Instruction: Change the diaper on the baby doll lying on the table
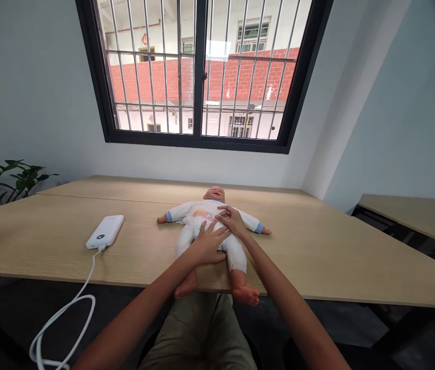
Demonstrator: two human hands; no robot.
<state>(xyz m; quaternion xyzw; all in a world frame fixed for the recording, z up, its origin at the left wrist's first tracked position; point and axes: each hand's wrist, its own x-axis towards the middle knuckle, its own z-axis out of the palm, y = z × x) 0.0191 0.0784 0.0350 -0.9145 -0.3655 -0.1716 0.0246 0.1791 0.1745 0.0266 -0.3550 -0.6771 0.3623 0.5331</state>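
Closest of all are two legs in green-brown pants, under the edge of the desk. A white cord hangs in loops by them on the left, and its top end goes into a white power bank lying flat on the desk (it has a small dark circle on it). The baby doll lies on its back in the middle, near the front, and its bare feet poke over the edge. The left hand lies on the doll's lower tummy and the top of its legs, with its fingers a bit spread. Just past it, the right hand touches the doll's tummy. Its fingers are bent, and I cannot tell if they pinch the white clothes. The doll's arms stretch out to both sides, with blue cuffs, and its head is farthest away. A leafy green plant is off to the left. At the back is a big black-framed window with metal bars, and red bricks show outside.
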